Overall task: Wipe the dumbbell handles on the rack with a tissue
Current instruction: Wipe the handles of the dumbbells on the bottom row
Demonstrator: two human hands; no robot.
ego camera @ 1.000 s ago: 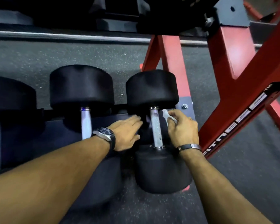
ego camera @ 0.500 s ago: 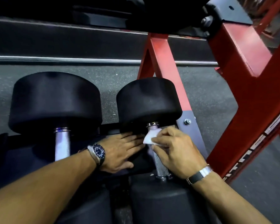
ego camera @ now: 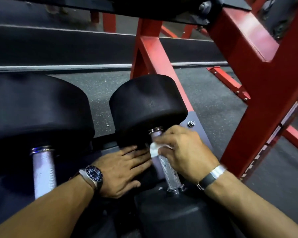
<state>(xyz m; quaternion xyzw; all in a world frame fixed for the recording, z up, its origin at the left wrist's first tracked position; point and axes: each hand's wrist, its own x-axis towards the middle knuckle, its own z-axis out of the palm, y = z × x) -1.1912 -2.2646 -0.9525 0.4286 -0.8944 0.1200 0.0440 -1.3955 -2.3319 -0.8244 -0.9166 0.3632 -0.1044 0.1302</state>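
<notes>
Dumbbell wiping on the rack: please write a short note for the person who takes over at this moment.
Right hand: pinches the tissue against the upper end of the right dumbbell handle.
Left hand: open, fingers flat on the dark rack shelf beside that handle.
Done: wiping of this handle is under way near its top collar.
Left: the lower part of this handle, then the left dumbbell handle, which no hand touches now. Whether it is already wiped cannot be told.
</notes>
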